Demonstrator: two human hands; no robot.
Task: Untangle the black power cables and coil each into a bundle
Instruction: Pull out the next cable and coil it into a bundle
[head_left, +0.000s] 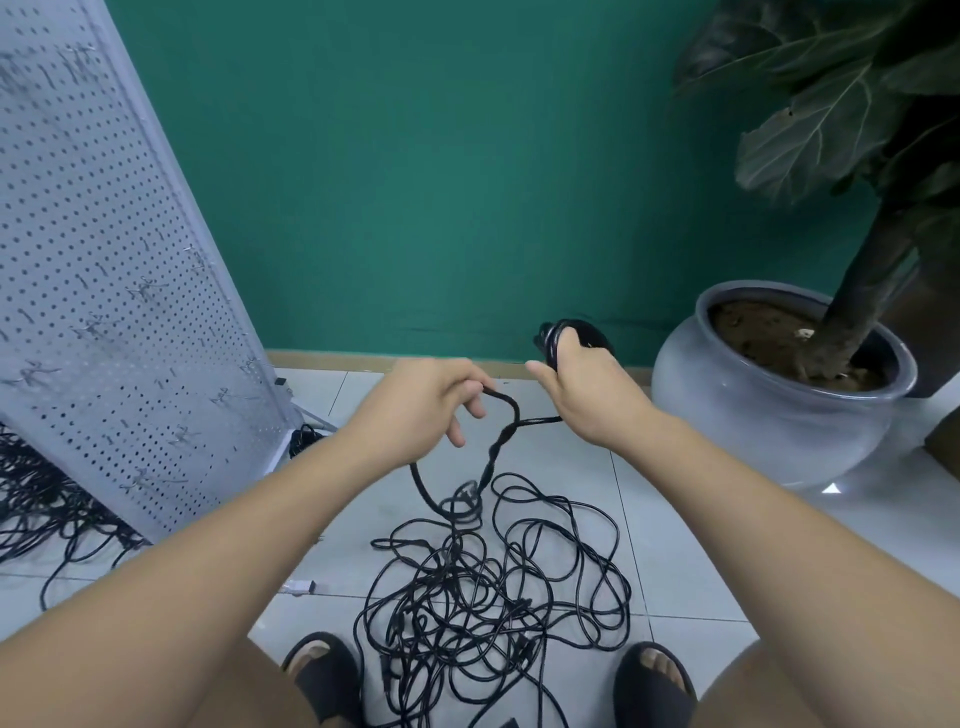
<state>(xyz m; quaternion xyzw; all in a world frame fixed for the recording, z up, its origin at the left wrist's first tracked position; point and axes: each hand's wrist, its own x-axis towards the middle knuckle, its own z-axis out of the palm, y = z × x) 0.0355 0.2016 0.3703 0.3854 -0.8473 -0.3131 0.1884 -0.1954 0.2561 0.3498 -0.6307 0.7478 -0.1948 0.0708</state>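
Matt black plastic-sheathed cables (460, 508) lie on smooth, glossy floor tiles (670, 561). Right of the cables, a grey glazed pot (769, 415) gleams around rough soil (753, 332); left of them, a matt white perforated metal pegboard (104, 291); behind, a matt green wall (415, 182).

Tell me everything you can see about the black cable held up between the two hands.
The cable is thin, black and rubbery-looking. The left hand pinches a loop of it; the right hand grips a small wound bundle, with a strand running between the hands. Below them two strands twist round each other and drop into the loose tangle on the tiled floor, by the person's feet.
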